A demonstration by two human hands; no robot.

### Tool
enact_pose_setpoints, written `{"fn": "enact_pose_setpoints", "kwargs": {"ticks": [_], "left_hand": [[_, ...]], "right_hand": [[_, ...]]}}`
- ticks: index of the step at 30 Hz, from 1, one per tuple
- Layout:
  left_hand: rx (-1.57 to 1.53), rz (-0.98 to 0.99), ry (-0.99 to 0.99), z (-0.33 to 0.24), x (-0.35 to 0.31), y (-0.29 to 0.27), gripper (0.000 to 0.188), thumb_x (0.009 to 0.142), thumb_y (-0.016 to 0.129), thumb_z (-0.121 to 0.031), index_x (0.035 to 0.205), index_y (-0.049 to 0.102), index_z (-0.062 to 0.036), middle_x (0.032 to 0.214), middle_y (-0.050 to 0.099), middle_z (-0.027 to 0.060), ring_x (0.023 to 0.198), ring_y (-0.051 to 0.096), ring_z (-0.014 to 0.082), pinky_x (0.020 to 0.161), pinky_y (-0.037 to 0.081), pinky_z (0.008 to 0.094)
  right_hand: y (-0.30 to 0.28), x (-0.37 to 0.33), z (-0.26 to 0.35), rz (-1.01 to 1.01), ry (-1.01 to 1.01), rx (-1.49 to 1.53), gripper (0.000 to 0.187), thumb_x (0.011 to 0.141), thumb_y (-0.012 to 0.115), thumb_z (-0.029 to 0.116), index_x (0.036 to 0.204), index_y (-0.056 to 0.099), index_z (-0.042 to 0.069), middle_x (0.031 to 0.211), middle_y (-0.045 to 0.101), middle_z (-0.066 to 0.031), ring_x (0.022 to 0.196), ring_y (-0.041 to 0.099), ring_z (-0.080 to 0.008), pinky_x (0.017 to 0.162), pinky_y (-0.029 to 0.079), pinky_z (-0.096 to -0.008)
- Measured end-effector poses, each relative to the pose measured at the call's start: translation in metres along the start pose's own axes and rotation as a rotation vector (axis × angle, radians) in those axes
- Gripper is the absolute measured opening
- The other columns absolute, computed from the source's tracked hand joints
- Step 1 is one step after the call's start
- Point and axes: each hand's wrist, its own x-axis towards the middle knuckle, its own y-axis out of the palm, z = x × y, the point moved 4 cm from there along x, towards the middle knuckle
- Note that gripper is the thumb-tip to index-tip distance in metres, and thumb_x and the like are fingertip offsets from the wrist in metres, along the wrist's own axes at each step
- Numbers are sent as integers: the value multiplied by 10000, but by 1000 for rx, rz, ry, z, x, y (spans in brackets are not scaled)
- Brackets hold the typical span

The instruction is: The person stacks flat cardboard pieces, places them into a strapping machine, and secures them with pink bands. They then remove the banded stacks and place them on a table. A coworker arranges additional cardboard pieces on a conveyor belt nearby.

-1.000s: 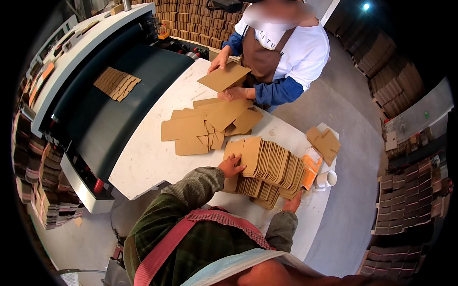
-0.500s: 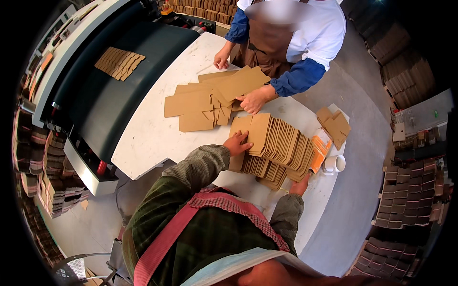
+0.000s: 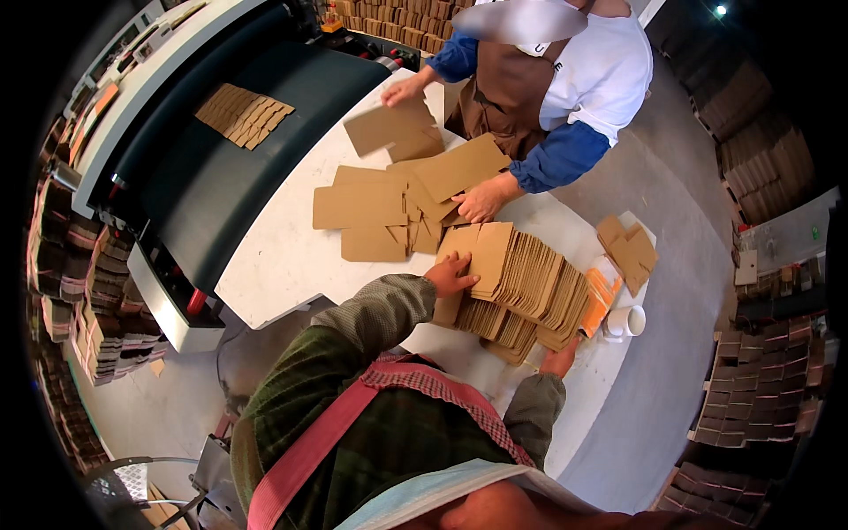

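A fanned stack of flat brown cardboard blanks [image 3: 541, 281] lies on the white table in front of me. My left hand [image 3: 452, 275] rests on the stack's left end, fingers spread over the top blank. At the stack's near right end is my right hand [image 3: 560, 359], its fingers mostly hidden against the cardboard edges. Beyond, loose cardboard blanks [image 3: 360, 205] lie in an overlapping pile. Across the table, a co-worker's one hand [image 3: 408, 88] holds a tilted cardboard blank [image 3: 389, 129]; their other hand [image 3: 481, 200] touches the pile.
To the left, a machine's dark conveyor belt [image 3: 265, 177] carries a row of overlapping cardboard pieces [image 3: 243, 115]. An orange-and-white packet [image 3: 602, 290], a white roll [image 3: 625, 321] and some folded cardboard [image 3: 629, 253] sit at the table's right. Bundled cardboard stacks [image 3: 760, 389] stand around.
The co-worker has lifted a cardboard blank from the pile toward the belt side. My hands remain at the stack's two ends; the whole view has shifted slightly.
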Motion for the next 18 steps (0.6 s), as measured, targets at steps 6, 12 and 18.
{"fn": "enact_pose_setpoints", "kwargs": {"ticks": [6, 12, 18], "left_hand": [[3, 8, -9, -2, -2, 0, 809, 850, 492, -567, 1403, 273, -19, 1321, 353, 280, 1264, 347, 394, 1030, 322, 372], [33, -104, 39, 3, -1, 5, 791, 838, 508, -558, 1379, 319, -13, 1203, 444, 236, 1139, 439, 398, 956, 378, 409], [51, -113, 51, 0, -3, 2, 783, 837, 513, -542, 1383, 316, -15, 1219, 432, 258, 1149, 443, 390, 967, 371, 396]], "right_hand": [[1, -3, 2, -51, 6, -1, 536, 958, 411, 425, 1297, 424, 9, 1293, 492, -96, 1193, 468, -233, 1009, 371, -379], [4, -5, 2, -21, -4, 4, 529, 948, 439, 426, 1290, 433, 23, 1279, 508, -86, 1183, 479, -221, 999, 387, -369], [-4, 3, -3, -21, -14, 28, 525, 952, 420, 429, 1279, 446, 19, 1264, 517, -86, 1173, 487, -218, 993, 387, -373]]}}
